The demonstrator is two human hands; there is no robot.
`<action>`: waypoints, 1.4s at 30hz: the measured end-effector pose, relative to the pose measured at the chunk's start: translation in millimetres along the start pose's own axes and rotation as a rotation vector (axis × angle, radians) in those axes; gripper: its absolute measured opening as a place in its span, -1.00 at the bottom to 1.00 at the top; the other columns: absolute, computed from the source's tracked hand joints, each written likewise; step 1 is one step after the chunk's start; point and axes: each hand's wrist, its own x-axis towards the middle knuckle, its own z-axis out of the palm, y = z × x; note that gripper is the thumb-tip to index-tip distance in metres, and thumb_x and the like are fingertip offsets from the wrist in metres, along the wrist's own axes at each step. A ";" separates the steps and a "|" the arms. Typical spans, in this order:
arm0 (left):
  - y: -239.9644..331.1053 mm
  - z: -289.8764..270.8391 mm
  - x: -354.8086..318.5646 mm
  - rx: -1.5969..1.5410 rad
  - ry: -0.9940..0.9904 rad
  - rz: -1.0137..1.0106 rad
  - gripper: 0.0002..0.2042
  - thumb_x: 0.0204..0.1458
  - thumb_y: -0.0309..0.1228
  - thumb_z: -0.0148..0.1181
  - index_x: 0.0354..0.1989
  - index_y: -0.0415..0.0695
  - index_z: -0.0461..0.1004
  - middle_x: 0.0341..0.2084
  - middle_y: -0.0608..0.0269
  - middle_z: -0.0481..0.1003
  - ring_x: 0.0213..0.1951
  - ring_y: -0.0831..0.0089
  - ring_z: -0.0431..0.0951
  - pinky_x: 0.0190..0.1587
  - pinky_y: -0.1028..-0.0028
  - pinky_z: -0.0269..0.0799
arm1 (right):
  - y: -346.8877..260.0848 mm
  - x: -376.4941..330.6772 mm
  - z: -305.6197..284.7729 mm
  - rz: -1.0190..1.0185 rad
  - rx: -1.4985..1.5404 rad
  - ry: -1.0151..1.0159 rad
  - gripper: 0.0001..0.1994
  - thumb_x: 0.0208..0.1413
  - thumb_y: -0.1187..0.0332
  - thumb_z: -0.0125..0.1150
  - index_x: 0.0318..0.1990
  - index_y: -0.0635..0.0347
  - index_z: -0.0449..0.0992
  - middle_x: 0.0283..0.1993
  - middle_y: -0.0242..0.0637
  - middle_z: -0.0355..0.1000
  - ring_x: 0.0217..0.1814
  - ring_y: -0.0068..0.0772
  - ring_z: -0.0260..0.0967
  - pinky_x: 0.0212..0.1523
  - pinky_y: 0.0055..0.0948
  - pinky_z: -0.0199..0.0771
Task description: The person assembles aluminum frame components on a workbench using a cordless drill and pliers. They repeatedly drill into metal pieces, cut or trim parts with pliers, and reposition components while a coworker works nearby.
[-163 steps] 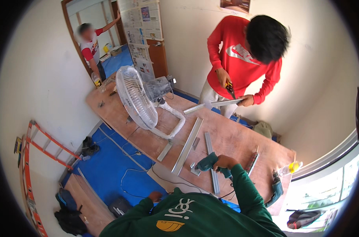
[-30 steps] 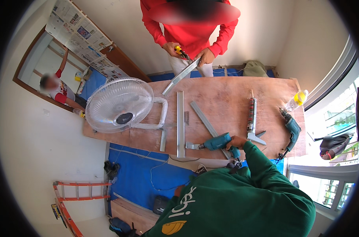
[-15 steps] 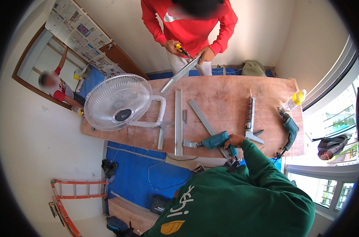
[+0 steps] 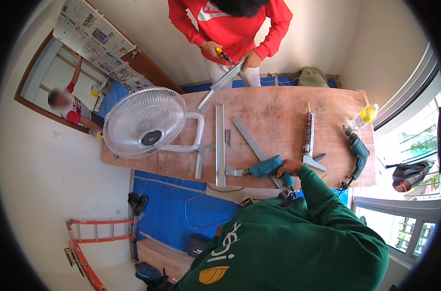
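My right hand (image 4: 291,167) is closed round the teal power drill (image 4: 265,168) near the table's front edge. The drill lies on its side, pointing left. A small bent metal piece (image 4: 234,171) sits at its tip, beside a long metal channel (image 4: 220,145). Another metal strip (image 4: 249,138) runs diagonally beneath the drill. A patch of skin at the left edge of my green sweater may be my left hand (image 4: 218,231); its fingers are hidden. Across the table, a person in red holds yellow-handled snips (image 4: 224,55) at a metal channel (image 4: 220,85).
On the wooden table (image 4: 278,104) are a fan (image 4: 145,123), a short metal piece (image 4: 199,165), a caulking gun (image 4: 308,136), a second drill (image 4: 359,154) and a bottle (image 4: 363,118). Cords cross the blue floor cover (image 4: 167,203). An orange ladder (image 4: 102,232) leans at left; another person is in the doorway.
The whole view has shifted slightly. The person in red has raised their head and turned the channel and snips a little. My right hand stays on the drill, which has not moved on the table.
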 end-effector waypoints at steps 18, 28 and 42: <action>0.1 5.3 -1.1 0.263 0.096 0.077 -0.63 0.31 -0.07 0.22 -0.01 -0.16 0.62 -0.10 -0.12 0.69 -0.07 -0.04 0.70 0.00 0.04 0.58 | 0.8 2.7 -2.7 0.026 -0.021 -0.001 -0.60 -0.17 0.60 0.54 -0.06 0.36 0.71 -0.03 -0.14 0.70 0.03 -0.20 0.61 0.14 -0.18 0.63; -0.5 10.5 -6.0 0.113 0.156 0.002 -0.65 0.31 -0.07 0.25 0.04 -0.08 0.65 -0.04 -0.03 0.70 -0.01 0.02 0.69 0.06 0.06 0.57 | 1.7 1.2 -3.1 0.020 0.006 0.022 -0.58 -0.19 0.55 0.58 -0.06 0.33 0.72 -0.05 -0.14 0.69 0.02 -0.18 0.61 0.10 -0.13 0.64; 4.7 6.7 -5.4 0.149 0.094 -0.031 -0.58 0.34 -0.06 0.19 0.18 -0.09 0.61 0.11 -0.05 0.65 0.11 0.01 0.65 0.19 0.07 0.53 | 5.5 8.1 -4.9 -0.010 -0.021 -0.012 -0.61 -0.16 0.61 0.53 -0.07 0.35 0.71 -0.07 -0.15 0.70 -0.01 -0.23 0.63 0.10 -0.19 0.64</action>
